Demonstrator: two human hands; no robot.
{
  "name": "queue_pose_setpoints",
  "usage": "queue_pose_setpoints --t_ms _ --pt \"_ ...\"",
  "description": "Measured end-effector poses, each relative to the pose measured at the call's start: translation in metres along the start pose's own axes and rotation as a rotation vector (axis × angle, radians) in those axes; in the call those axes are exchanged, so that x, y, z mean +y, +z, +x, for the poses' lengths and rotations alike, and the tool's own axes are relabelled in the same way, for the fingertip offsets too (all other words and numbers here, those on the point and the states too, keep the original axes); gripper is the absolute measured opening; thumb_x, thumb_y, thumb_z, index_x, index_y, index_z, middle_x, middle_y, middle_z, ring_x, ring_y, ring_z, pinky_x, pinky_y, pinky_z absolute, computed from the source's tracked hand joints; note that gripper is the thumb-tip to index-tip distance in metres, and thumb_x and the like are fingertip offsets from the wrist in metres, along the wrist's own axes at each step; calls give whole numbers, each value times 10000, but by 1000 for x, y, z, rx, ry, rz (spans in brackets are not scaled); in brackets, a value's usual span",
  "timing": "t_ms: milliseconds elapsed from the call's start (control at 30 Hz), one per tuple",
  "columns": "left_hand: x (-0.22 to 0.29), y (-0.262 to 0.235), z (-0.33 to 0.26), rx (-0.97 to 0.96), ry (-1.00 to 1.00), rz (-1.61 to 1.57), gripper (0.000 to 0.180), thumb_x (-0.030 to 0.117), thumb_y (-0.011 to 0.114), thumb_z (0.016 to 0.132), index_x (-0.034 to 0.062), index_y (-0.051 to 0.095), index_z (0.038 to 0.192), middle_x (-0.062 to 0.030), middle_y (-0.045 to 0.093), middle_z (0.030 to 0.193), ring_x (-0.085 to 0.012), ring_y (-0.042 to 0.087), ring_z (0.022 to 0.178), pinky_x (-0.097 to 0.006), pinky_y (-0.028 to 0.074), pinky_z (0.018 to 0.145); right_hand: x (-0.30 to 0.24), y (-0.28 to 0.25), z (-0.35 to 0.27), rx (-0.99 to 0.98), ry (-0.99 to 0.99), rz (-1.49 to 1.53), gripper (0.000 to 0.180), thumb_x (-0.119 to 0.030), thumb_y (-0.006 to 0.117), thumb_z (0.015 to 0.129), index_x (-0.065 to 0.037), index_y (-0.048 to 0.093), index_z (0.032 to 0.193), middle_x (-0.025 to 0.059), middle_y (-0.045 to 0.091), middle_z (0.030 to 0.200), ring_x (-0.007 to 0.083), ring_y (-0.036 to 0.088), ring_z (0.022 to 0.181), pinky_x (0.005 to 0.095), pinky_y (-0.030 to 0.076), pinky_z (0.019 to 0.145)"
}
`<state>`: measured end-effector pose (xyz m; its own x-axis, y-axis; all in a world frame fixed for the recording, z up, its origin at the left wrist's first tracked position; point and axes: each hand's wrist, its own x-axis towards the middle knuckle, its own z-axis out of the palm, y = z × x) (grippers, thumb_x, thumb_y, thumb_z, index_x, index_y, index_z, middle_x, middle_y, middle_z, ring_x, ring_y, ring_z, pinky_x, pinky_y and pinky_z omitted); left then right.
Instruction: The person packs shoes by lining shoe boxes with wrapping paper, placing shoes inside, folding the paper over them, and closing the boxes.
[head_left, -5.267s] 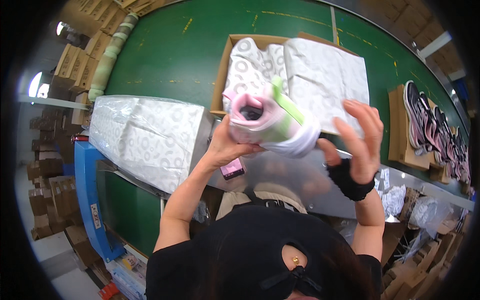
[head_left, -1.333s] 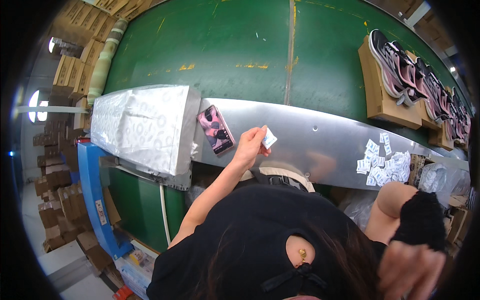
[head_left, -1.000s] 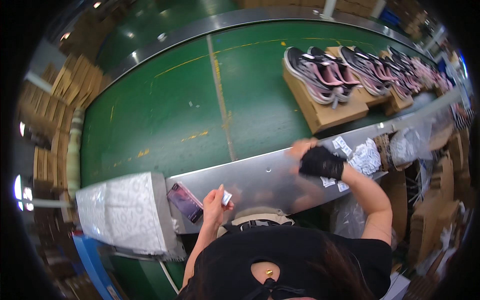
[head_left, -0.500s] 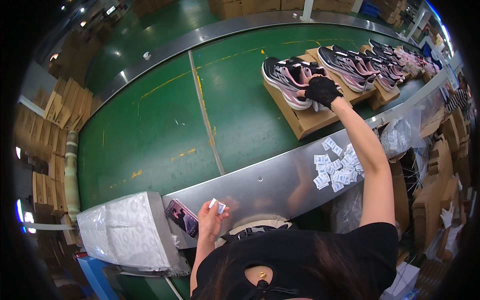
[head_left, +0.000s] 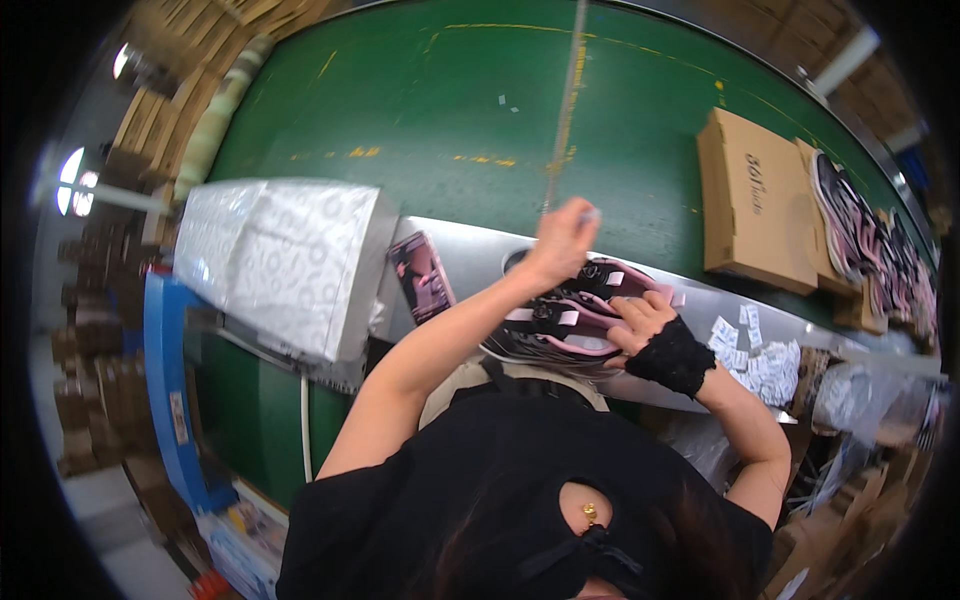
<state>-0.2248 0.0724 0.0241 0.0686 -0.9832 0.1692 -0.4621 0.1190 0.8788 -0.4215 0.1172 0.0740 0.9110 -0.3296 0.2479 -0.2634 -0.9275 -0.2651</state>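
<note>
- Resting on the metal ledge (head_left: 470, 262) at centre: a pair of black-and-pink sneakers (head_left: 570, 320), lying side by side, just near of the green conveyor belt (head_left: 420, 110).
- Right hand (head_left: 640, 318), wearing a black wrist wrap (head_left: 672, 356), lies on the right end of the sneakers; fingers curl over the upper, gripping the pair.
- Left hand (head_left: 562, 240) is raised above the far edge of the sneakers, fingers pinched shut on a small white sticker (head_left: 590, 213). Hand is slightly blurred; contact with the shoes cannot be told.
- Small white tags show on the sneakers' uppers.
- Left of the sneakers on the same ledge: a flat pink-and-black card (head_left: 422, 276), lying tilted, apart from the shoes.
- Further left: a stack of white patterned tissue paper (head_left: 290, 260), overhanging the ledge's near side.
- Right of the right hand: a loose heap of white stickers (head_left: 755, 350) on the ledge.
- Far right on the belt: a closed brown cardboard box (head_left: 748, 200); just beyond it, more sneakers (head_left: 860, 235) resting in open boxes.
- Far left, off the belt: stacked flat cardboard (head_left: 160, 100); a blue frame (head_left: 165, 390) stands near left.
</note>
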Motion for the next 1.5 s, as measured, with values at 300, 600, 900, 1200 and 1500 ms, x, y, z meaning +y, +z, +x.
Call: queue_pose_setpoints --t_ms 300,600,900,1200,1500 --pt "-44 34 -23 -157 -218 -129 219 187 535 790 -14 527 876 -152 620 716 -281 617 709 -350 465 657 153 20 -113 -118 1070 -642 726 -59 624 662 -147 302 1306 137 332 1316 309 321 1209 528 290 917" --pt "-16 39 -5 -2 -114 -170 215 186 507 832 -17 481 896 -156 600 736 -298 596 683 -375 453 630 89 -8 -42 568 838 -236 688 -18 556 651 -66 328 1298 162 401 1285 300 361 1213 393 272 989" --pt "-50 24 18 108 214 551 271 274 525 820 9 508 874 -154 591 808 -328 567 777 -413 454 667 108 -78 -140 1461 754 1358 379 -168 583 763 -41 488 1107 125 521 1099 255 492 1017 440 405 861" --pt "-58 -100 -26 334 457 286 247 90 625 739 8 553 960 -161 558 1011 -313 524 975 -372 412 853 76 49 -168 916 1309 1770 498 -397 468 871 3 441 1167 174 475 1216 279 458 1133 417 463 786" --pt "-181 -312 -128 461 -555 903 625 480 427 845 15 376 1259 -204 290 1336 -342 272 1241 -556 213 952 41 -5 11 346 920 796 359 -151 561 834 2 481 1148 132 591 1013 203 576 947 271 427 838"
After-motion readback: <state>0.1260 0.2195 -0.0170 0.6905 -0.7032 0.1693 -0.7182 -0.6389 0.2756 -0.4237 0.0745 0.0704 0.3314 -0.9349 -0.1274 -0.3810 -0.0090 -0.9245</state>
